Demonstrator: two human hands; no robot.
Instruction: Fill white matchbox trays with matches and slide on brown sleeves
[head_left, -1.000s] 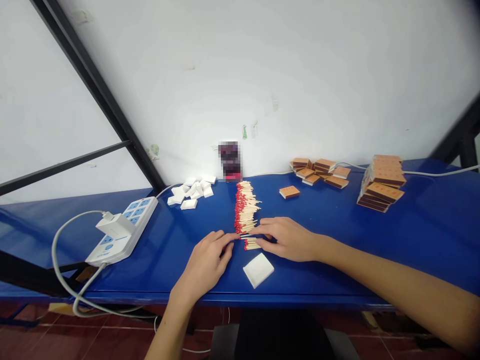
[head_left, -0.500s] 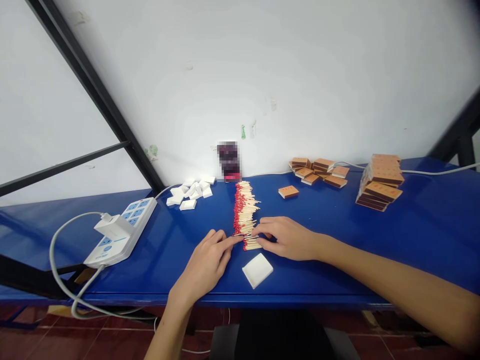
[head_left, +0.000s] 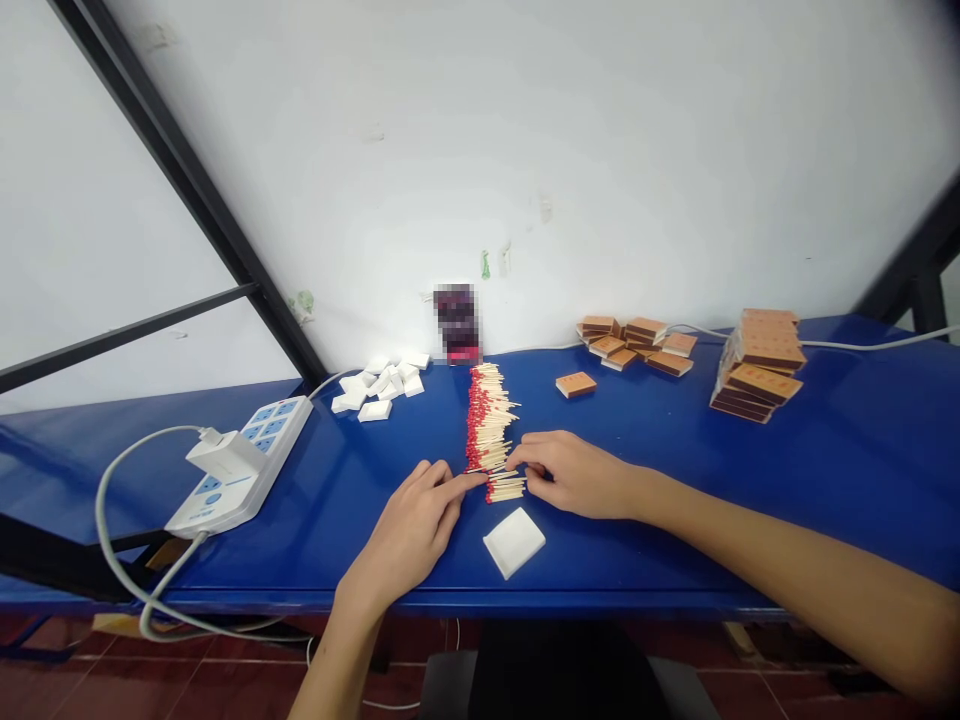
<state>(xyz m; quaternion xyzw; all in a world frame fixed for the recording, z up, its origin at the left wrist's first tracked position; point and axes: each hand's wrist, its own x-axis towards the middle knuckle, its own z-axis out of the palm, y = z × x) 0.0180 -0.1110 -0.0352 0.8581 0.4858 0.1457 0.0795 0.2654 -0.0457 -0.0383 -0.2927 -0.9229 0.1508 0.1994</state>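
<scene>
A long row of red-headed matches [head_left: 491, 420] lies on the blue table, heads to the left and bare sticks to the right. At its near end, a small group of matches [head_left: 507, 488] sits slightly apart from the rest. My left hand [head_left: 411, 525] rests left of the row, index finger stretched out and its tip touching the heads, the other fingers bent. From the right, my right hand [head_left: 566, 474] reaches the stick ends with index finger and thumb apart, nothing visible between them. Just in front of the matches lies a white matchbox tray [head_left: 514, 542].
White trays [head_left: 382, 385] are heaped at the back left, near a power strip [head_left: 244, 465] with a plugged-in charger. Orange matchboxes [head_left: 637, 343] lie at the back, one single matchbox [head_left: 576, 384] nearer, and a wrapped stack [head_left: 757, 365] stands right. A pixelated dark packet [head_left: 457, 322] leans on the wall.
My right thumb and index finger have drawn back slightly to the right from the near matches, and more of the stick ends shows. My left hand has stayed in place.
</scene>
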